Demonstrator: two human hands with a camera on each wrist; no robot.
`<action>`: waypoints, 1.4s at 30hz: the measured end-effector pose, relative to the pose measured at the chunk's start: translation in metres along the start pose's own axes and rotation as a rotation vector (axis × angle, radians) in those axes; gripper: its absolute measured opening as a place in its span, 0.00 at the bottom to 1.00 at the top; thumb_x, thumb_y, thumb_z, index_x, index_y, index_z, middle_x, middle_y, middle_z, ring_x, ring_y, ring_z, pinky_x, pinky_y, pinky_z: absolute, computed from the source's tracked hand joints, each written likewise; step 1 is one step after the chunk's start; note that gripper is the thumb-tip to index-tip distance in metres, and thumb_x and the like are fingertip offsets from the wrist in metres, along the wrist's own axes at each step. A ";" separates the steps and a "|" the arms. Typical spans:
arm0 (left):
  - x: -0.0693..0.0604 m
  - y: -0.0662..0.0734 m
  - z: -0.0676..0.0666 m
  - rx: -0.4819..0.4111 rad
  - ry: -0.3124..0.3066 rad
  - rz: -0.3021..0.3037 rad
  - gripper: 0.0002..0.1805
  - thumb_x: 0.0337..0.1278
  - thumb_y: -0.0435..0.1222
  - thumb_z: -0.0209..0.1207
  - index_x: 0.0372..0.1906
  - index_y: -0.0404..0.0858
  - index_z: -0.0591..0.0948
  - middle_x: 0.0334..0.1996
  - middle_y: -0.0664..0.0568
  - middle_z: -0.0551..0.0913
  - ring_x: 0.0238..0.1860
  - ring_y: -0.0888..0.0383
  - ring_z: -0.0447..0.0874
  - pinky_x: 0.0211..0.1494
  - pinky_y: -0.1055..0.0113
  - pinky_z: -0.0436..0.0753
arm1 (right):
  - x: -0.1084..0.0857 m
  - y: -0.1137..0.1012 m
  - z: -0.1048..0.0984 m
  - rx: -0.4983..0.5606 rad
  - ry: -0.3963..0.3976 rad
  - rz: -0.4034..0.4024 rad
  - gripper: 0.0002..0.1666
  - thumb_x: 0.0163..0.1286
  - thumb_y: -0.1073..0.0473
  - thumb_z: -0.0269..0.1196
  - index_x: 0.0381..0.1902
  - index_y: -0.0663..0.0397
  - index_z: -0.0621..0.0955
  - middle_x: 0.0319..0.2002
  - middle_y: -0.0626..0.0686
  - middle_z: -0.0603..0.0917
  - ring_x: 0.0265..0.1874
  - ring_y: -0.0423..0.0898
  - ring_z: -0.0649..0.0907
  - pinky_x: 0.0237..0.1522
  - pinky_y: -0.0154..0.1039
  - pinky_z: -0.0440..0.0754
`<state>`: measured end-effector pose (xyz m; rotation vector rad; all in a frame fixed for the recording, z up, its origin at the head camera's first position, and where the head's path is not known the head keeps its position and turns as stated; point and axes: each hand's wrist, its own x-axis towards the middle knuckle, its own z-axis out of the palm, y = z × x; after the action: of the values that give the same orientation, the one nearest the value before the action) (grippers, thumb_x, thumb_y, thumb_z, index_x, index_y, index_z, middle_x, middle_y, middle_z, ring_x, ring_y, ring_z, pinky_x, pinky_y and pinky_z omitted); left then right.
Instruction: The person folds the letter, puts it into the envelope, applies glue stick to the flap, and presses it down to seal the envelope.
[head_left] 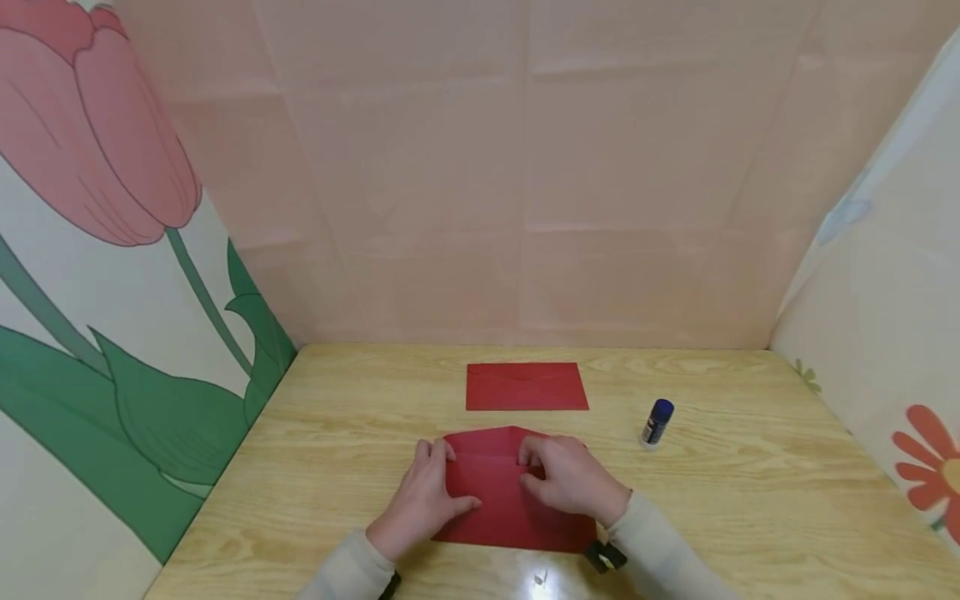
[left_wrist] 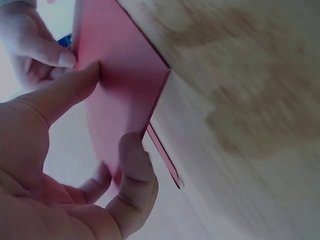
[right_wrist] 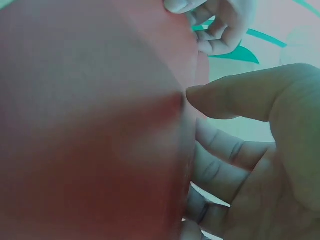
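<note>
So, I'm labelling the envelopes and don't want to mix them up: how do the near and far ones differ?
The near envelope has its pointed flap opened out; the far envelope seems to have its folded down. The left hand and right hand hold the near envelope; neither touches the far envelope. In the head view the near envelope looks bigger than the far envelope, perhaps only from being closer. Both are red.

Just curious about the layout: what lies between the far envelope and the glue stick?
Only bare tabletop lies between the far envelope and the glue stick; the head view shows it.
</note>
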<state>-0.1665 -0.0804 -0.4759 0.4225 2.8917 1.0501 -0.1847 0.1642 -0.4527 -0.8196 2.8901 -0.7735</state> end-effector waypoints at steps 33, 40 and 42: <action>-0.012 0.017 0.002 0.336 -0.321 0.244 0.26 0.54 0.49 0.69 0.57 0.45 0.81 0.54 0.56 0.74 0.53 0.57 0.70 0.56 0.57 0.77 | -0.006 0.018 0.009 -0.233 0.119 0.143 0.08 0.55 0.59 0.75 0.27 0.51 0.84 0.23 0.46 0.72 0.24 0.43 0.71 0.28 0.41 0.73; -0.011 0.014 0.003 0.334 -0.314 0.237 0.28 0.54 0.49 0.69 0.59 0.44 0.79 0.53 0.57 0.73 0.53 0.57 0.70 0.58 0.57 0.76 | -0.010 0.031 -0.010 -0.239 0.365 0.161 0.13 0.58 0.60 0.72 0.40 0.56 0.84 0.33 0.53 0.80 0.27 0.44 0.74 0.28 0.40 0.77; -0.009 0.014 0.005 0.346 -0.308 0.251 0.28 0.54 0.49 0.68 0.59 0.44 0.78 0.52 0.57 0.73 0.54 0.57 0.70 0.61 0.57 0.75 | -0.014 0.038 -0.019 -0.244 0.460 0.155 0.15 0.58 0.61 0.72 0.43 0.59 0.83 0.36 0.55 0.80 0.27 0.45 0.74 0.26 0.39 0.77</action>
<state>-0.1537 -0.0699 -0.4715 0.8937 2.7798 0.4411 -0.1942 0.2078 -0.4553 -0.4684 3.4584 -0.6770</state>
